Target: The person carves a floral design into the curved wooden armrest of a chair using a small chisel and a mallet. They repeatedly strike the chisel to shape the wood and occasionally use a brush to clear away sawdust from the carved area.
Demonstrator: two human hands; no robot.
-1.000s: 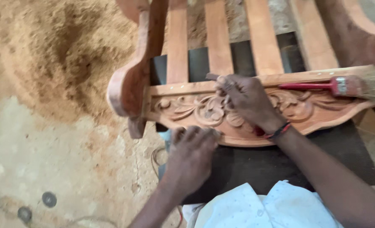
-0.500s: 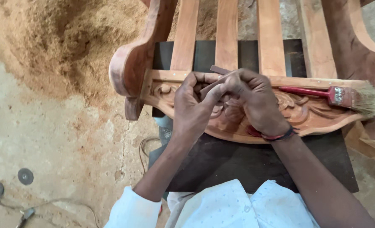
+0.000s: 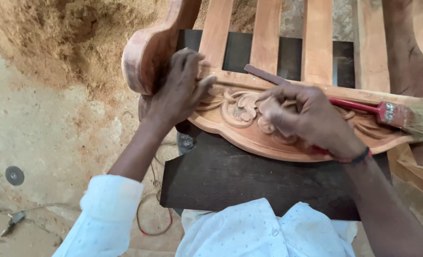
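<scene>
While braced on a dark board surface point(image 3: 249, 176), carved wooden chair rail point(image 3: 249, 138) lying across it. Left hand point(image 3: 178, 90) spread, gripping rail's left end by curved arm point(image 3: 149, 47). Right hand point(image 3: 306, 119) curled, pinching thin dark strip point(image 3: 264, 74) over carved scrollwork. Red-handled brush point(image 3: 392, 114) resting on rail, right. Sawdust heap point(image 3: 64, 33) beyond.

No packages, no signs, no screens — only a small grey label-like mark point(image 3: 187, 141) with pale print, just under the left edge of the carved wooden rail point(image 3: 264, 140), partly hidden.
</scene>
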